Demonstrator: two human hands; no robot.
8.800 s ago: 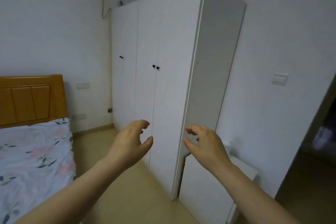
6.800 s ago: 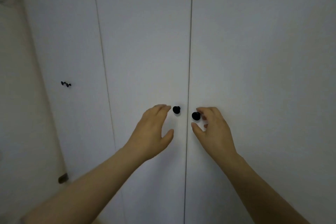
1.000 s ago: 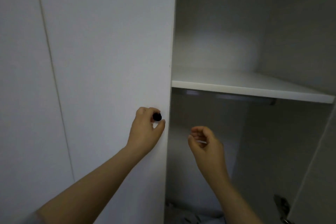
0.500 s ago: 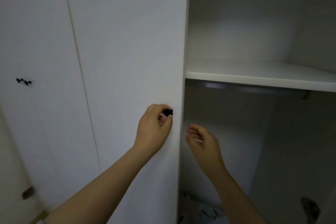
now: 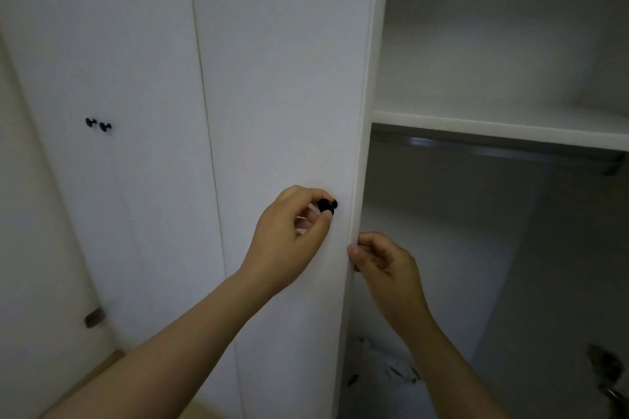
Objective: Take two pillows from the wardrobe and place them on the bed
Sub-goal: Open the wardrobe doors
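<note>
The white wardrobe fills the view, its right-hand door swung out of sight. My left hand [image 5: 292, 231] pinches the small black knob [image 5: 327, 205] of the left door [image 5: 282, 85], which stands slightly ajar. My right hand [image 5: 383, 258] holds that door's free edge just below the knob, thumb on the front. Low inside the wardrobe lies pale fabric with a dark leaf print [image 5: 384, 367], partly hidden by my right forearm; I cannot tell whether it is a pillow.
A white shelf [image 5: 493, 127] crosses the open compartment, with a metal hanging rail [image 5: 476, 146] under it. Two more black knobs [image 5: 98, 124] sit on the shut doors to the left. A door hinge [image 5: 606, 371] shows at lower right. Wooden floor appears at bottom left.
My right hand moved left from mid-air inside the opening and took hold of the left door's edge. My left hand stays on the knob, and the door has swung slightly outward.
</note>
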